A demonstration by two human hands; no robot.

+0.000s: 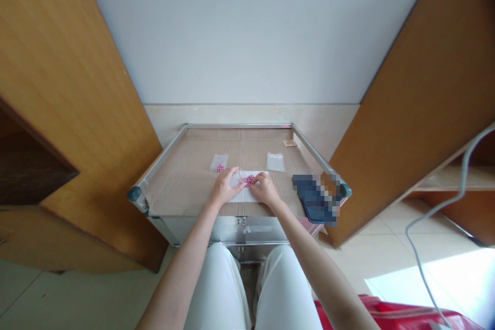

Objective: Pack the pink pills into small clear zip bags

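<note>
A small cluster of pink beads on a thin pink cord (249, 180) lies over a white sheet (247, 196) at the middle of the box top. My right hand (265, 188) is closed, thumb and fingers pinching the beads from the right. From the other side my left hand (226, 186) holds the beaded cord, its thumb at the beads and its index finger up by the cord's loop. Its grip is partly hard to make out. Just beyond my left hand lies a clear small bag (220, 159) with pink beads (220, 167) at its lower edge.
Another clear bag (275, 162) lies behind my right hand. A small tan card (289, 143) is at the back right. A dark blue object (315, 206), partly blurred out, lies at the right edge. Raised metal rims (240, 126) border the top; wooden cabinets (96, 113) flank it.
</note>
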